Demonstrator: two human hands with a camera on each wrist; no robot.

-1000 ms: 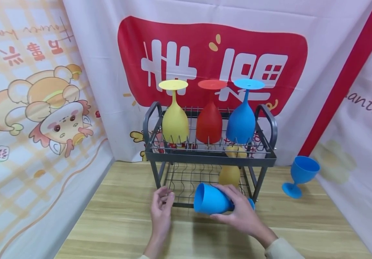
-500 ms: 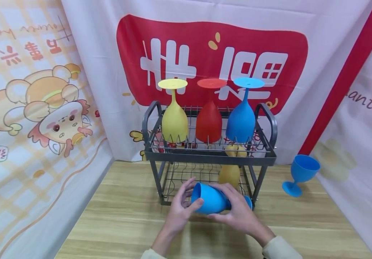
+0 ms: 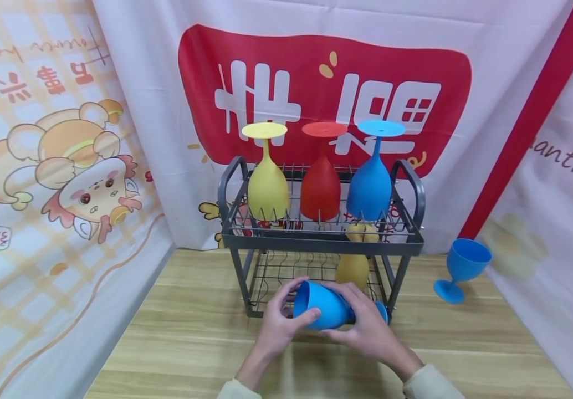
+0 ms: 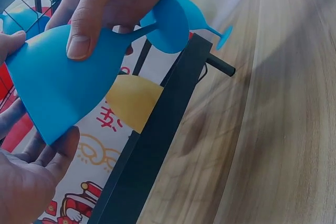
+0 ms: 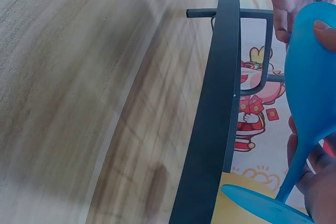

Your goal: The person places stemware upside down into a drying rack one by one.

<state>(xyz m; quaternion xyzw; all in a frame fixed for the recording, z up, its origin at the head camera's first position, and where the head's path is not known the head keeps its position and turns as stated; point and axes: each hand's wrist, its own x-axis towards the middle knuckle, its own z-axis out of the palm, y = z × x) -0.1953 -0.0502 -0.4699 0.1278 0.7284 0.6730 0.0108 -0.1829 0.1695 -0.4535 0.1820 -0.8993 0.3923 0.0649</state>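
Between both hands a blue plastic goblet [image 3: 323, 306] lies tipped on its side in front of the rack's lower shelf. Its mouth faces left and its foot points right. My right hand [image 3: 366, 324] grips the bowl near the stem, thumb along the near side, as the left wrist view also shows. At the rim end my left hand [image 3: 282, 321] holds the bowl, thumb on one side and fingers on the other. In the right wrist view the goblet's stem and round foot [image 5: 265, 203] show near the rack's front bar.
A dark two-tier dish rack [image 3: 316, 243] stands on the wooden table [image 3: 182, 338]. Upside down on top are a yellow goblet [image 3: 268, 191], a red goblet [image 3: 320, 191] and a blue one [image 3: 369, 191]. Another yellow goblet [image 3: 352, 270] is below. A blue goblet [image 3: 467, 260] stands upright at right.
My left hand has come from the rack's lower left corner rightward to the goblet's rim and taken hold of it. The goblet and right hand have shifted slightly left.
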